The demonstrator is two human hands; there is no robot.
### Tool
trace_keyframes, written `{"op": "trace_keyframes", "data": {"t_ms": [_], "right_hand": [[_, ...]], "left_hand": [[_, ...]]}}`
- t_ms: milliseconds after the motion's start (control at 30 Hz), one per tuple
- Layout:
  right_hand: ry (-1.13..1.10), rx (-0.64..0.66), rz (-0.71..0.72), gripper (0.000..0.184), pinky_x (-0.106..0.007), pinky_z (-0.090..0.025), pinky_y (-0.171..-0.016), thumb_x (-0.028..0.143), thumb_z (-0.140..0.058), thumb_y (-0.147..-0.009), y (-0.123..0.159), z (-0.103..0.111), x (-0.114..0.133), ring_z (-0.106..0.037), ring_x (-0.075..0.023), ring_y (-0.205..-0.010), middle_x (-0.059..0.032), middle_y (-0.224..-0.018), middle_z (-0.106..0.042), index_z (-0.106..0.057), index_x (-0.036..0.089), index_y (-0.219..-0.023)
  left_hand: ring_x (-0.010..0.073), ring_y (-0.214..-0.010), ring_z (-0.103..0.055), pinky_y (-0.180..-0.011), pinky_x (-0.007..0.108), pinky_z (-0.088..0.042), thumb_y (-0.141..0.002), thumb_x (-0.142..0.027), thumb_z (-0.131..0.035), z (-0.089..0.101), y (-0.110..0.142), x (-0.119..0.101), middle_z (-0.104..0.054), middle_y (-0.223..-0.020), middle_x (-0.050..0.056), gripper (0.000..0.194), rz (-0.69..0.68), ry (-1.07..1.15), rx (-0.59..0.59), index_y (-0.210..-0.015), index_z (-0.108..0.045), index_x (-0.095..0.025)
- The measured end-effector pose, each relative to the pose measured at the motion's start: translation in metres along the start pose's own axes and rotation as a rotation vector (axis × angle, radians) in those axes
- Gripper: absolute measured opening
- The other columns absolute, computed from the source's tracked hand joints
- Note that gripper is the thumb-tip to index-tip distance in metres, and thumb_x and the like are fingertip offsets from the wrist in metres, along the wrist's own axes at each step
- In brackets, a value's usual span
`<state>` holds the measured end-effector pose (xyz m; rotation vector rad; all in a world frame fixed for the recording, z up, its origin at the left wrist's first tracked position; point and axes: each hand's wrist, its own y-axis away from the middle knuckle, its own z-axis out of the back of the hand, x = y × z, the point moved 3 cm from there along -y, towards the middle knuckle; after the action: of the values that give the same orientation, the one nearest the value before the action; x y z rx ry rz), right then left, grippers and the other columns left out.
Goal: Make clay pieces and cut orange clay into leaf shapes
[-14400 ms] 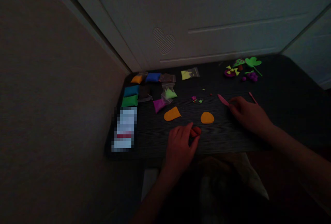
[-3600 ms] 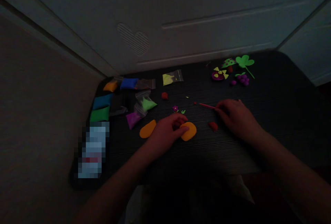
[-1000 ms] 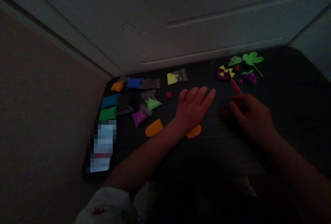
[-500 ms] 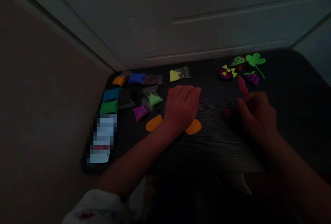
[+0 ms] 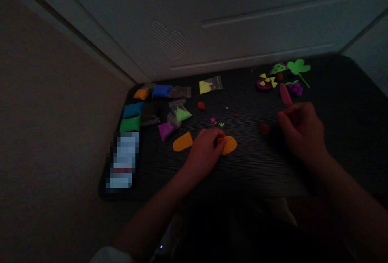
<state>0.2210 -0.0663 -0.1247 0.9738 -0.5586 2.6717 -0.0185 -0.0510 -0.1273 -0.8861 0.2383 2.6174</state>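
My left hand (image 5: pixel 206 147) has its thumb and fingers closed on the left edge of a flat orange clay piece (image 5: pixel 229 145), which lies on the dark table. A second flat orange clay piece (image 5: pixel 182 142), rounded at one end and cut straight at the other, rests left of that hand. In my right hand (image 5: pixel 303 133) a pink clay knife (image 5: pixel 285 94) is gripped, its blade pointing up and away. Just left of the right hand sits a dark red clay lump (image 5: pixel 264 128). Beyond the left hand lie a tiny purple flower (image 5: pixel 213 120) and a small green sprig (image 5: pixel 222 124).
Bags of coloured clay, among them a purple one (image 5: pixel 165 130) and a blue one (image 5: pixel 161 91), line the left side. A phone (image 5: pixel 123 160) with a lit screen lies front left. Finished clay shapes, including a green clover (image 5: pixel 298 67) and purple grapes (image 5: pixel 295 89), stand back right.
My left hand has drawn back toward me and closed on the orange piece's edge, uncovering a red drop-shaped piece, the small flower and the sprig. My right hand keeps the knife, nearly still.
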Motion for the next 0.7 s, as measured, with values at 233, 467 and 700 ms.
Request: {"op": "trace_keyframes", "data": {"t_ms": [233, 467, 700], "right_hand": [[-0.104, -0.022, 0.076, 0.016, -0.027, -0.040, -0.061, 0.028, -0.050, -0.087, -0.002, -0.002, -0.005, -0.056, -0.0124, -0.066, -0.0005, -0.079, -0.061, -0.047, 0.020, -0.100], [-0.031, 0.213, 0.249, 0.030, -0.026, -0.045, -0.063, 0.025, -0.048, -0.090, 0.027, -0.002, 0.019, -0.062, -0.0122, -0.066, -0.0015, -0.082, -0.068, -0.044, 0.019, -0.119], [0.123, 0.475, 0.537, 0.019, -0.029, -0.048, -0.063, 0.023, -0.047, -0.089, 0.063, -0.021, 0.027, -0.065, -0.0170, -0.069, -0.0040, -0.086, -0.070, -0.055, 0.019, -0.106]], "left_hand": [[0.0113, -0.069, -0.057, -0.064, 0.024, -0.044, -0.081, -0.031, -0.058, 0.017, -0.010, 0.001, -0.066, -0.082, -0.003, 0.014, 0.039, 0.202, 0.215, -0.089, -0.064, -0.021], [0.0155, -0.090, -0.057, -0.082, 0.031, -0.044, -0.082, -0.024, -0.057, 0.007, -0.015, 0.010, -0.066, -0.090, 0.001, 0.011, -0.186, 0.023, 0.129, -0.089, -0.065, -0.019], [0.0125, -0.091, -0.058, -0.082, 0.029, -0.046, -0.087, -0.018, -0.050, 0.006, -0.012, 0.018, -0.066, -0.094, 0.003, 0.018, -0.293, 0.077, -0.028, -0.098, -0.064, -0.017]]}}
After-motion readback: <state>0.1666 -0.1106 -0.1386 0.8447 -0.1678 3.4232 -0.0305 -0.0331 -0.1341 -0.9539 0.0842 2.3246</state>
